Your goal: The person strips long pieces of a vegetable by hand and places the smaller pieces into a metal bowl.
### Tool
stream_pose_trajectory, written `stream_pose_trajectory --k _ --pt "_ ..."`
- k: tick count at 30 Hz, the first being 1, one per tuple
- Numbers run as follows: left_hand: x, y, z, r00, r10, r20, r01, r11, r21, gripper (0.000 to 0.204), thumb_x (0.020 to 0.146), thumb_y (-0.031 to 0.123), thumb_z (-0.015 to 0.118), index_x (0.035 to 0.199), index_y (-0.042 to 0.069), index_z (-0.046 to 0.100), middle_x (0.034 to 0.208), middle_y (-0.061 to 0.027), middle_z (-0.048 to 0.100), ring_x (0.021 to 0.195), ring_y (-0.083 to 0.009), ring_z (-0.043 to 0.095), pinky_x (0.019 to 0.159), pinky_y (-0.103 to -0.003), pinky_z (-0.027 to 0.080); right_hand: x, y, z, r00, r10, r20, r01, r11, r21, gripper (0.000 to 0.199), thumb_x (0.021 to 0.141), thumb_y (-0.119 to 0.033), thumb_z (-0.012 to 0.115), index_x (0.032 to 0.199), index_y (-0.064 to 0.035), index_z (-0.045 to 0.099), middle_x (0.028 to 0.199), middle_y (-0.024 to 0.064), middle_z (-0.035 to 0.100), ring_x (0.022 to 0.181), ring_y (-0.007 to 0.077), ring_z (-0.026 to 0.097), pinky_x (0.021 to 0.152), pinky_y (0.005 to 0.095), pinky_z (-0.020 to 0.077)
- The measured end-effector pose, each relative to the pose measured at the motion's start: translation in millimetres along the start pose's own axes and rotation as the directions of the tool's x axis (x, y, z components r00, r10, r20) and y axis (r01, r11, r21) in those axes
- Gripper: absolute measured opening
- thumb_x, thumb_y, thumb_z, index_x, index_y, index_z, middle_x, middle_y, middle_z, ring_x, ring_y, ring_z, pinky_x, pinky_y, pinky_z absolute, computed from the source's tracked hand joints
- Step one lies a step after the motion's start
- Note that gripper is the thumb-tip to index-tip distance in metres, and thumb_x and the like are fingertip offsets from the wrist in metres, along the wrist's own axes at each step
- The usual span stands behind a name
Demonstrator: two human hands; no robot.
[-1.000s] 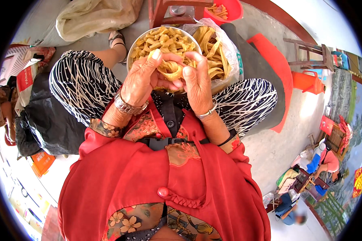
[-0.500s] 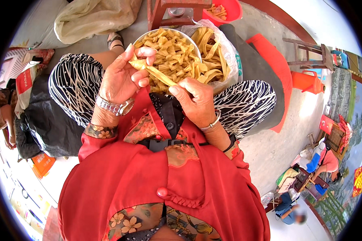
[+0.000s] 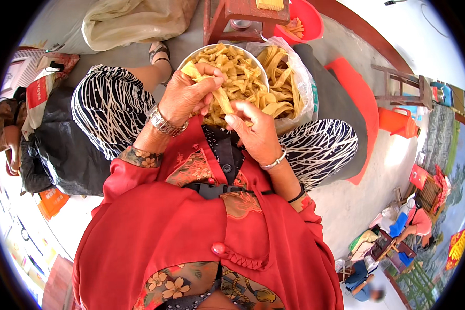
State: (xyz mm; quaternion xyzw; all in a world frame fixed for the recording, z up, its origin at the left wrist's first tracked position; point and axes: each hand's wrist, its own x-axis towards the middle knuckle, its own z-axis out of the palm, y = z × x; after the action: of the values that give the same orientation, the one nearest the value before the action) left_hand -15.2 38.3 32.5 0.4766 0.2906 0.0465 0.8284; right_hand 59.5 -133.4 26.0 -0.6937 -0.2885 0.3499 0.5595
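Note:
A soft, flat yellow strip [image 3: 221,99] runs between my two hands above my lap; I cannot tell what it is made of. My left hand [image 3: 187,95] has its fingers curled round the upper part, and one end sticks out above the thumb. Lower down, my right hand [image 3: 259,133] pinches the strip between thumb and fingers. Just beyond them is a round pale-rimmed basin [image 3: 266,82] heaped with short, knotted yellow pieces [image 3: 237,72]. Against its right side leans a clear plastic bag [image 3: 309,95] of long, loose yellow strips [image 3: 283,67].
A reddish wooden stool [image 3: 243,16] stands beyond the basin, beside a red tub [image 3: 315,25]. A pale sack [image 3: 134,23] lies far left, a black bag [image 3: 70,142] left of my knee. An orange jug [image 3: 397,123] stands right. Another person [image 3: 418,223] sits at the far right.
My left hand has turned over, and its fingers, which were spread around the strip's end, are now curled round it. The whole view has shifted slightly.

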Motion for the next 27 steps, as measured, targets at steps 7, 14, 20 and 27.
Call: stream_pose_trajectory --k 7,14,20,27 --pt "2 12 -11 0.998 0.054 0.044 -0.044 0.980 -0.194 0.006 0.085 0.009 0.060 0.088 0.004 0.057 0.056 0.0034 0.046 0.043 -0.0047 0.039 0.039 -0.021 0.038 27 -27 -8 0.980 -0.002 0.197 0.003 1.000 -0.006 0.031 0.095 -0.026 0.049 0.078 0.0004 0.054 0.063 0.0046 0.049 0.054 0.0114 0.047 0.051 0.0258 0.0371" --pt "39 64 -4 0.971 0.234 0.044 -0.228 0.967 -0.118 0.007 0.086 0.009 0.061 0.087 0.004 0.057 0.062 0.0028 0.048 0.047 -0.0041 0.040 0.041 -0.022 0.044 78 -60 -40 0.948 -0.299 0.110 0.318 0.860 -0.399 0.032 0.093 -0.027 0.052 0.072 -0.0031 0.051 0.057 0.0145 0.047 0.051 0.0324 0.049 0.047 0.0385 0.0373" --pt "114 127 31 0.888 0.454 0.077 -0.459 0.886 0.070 0.010 0.085 0.014 0.064 0.083 0.005 0.061 0.059 0.0023 0.053 0.046 -0.0041 0.047 0.038 -0.021 0.043 156 -103 -96 0.883 -0.467 0.054 0.327 0.529 -0.783 0.034 0.091 -0.034 0.050 0.073 -0.0060 0.051 0.058 0.0157 0.052 0.057 0.0353 0.055 0.049 0.0438 0.0394" --pt "188 135 31 0.604 0.797 0.030 -0.642 0.463 0.610 0.015 0.081 0.012 0.060 0.072 0.000 0.057 0.056 -0.0063 0.058 0.053 -0.0163 0.059 0.050 -0.031 0.047 216 -99 -122 0.848 -0.528 0.049 0.230 0.282 -0.931 0.022 0.089 -0.027 0.050 0.079 -0.0079 0.055 0.065 0.0148 0.060 0.065 0.0368 0.059 0.058 0.0475 0.0436"
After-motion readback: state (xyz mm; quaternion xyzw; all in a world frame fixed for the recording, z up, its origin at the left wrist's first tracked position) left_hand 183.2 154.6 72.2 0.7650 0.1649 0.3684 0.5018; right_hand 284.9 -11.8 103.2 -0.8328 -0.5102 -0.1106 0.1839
